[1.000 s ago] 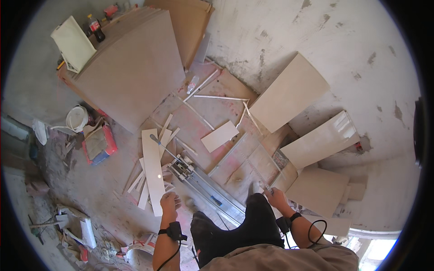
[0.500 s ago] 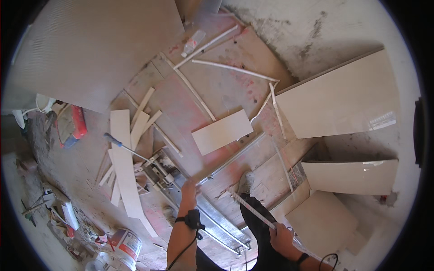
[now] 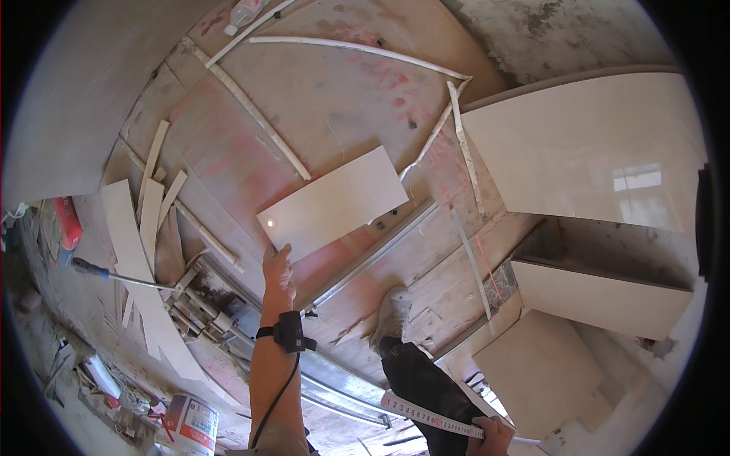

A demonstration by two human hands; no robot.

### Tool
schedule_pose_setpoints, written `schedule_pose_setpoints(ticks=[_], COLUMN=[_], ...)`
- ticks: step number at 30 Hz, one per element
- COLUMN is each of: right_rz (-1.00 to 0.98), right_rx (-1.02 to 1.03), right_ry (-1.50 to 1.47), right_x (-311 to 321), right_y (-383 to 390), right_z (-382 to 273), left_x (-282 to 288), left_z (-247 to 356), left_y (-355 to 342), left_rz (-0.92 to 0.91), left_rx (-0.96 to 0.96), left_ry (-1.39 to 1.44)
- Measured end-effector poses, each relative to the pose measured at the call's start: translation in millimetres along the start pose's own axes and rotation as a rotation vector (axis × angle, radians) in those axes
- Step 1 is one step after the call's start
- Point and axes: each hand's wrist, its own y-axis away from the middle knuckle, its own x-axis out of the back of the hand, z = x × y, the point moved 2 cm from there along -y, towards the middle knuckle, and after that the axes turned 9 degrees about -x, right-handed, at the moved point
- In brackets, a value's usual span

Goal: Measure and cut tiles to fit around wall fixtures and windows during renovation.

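Observation:
My left hand [image 3: 277, 275] is at the near left corner of a beige rectangular tile [image 3: 334, 199], thumb and fingers closed about that corner. The tile lies on the stained board floor. At the lower right, my right hand [image 3: 494, 436] grips a tape measure, its white marked blade [image 3: 430, 416] stretched out to the left across my dark trouser leg. The tape's case is hidden. Under my left forearm runs a metal tile cutter [image 3: 220, 323] with long rails; a blue-gripped handle [image 3: 91, 267] extends from it to the left.
Narrow tile offcuts [image 3: 137, 235] overlap at the left. Larger tiles [image 3: 582, 152] lean and lie along the right wall. White strips [image 3: 357, 55] rest on the far floor, near a plastic bottle [image 3: 245, 14]. A paint bucket [image 3: 190, 425] stands at the lower left.
My left hand has moved from the cutter forward to the tile's corner. My right hand, with the tape measure, has come lower and nearer. The whole view has shifted.

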Motion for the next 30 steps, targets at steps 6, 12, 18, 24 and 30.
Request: schedule_pose_setpoints(ticks=[6,12,18,24,30], right_rz=[0.022,0.109,0.147,0.089,0.142], right_rx=[-0.021,0.035,-0.059,-0.064,0.25], right_ry=[-0.035,0.003,0.06,-0.038,-0.274], right_x=[7,3,-16,-48,-28], right_y=[-2,12,19,27,94], right_z=[-14,-29,-48,-50,-200], left_x=[-6,-46,-6,135,233], left_z=[33,85,117,115,120], left_y=[17,75,177,355,455], left_rz=[-0.115,-0.542,-0.39,-0.225,-0.529], left_rx=[0.172,0.1,0.13,0.458,0.391], left_ry=[-0.083,-0.11,0.32,0.808,1.109])
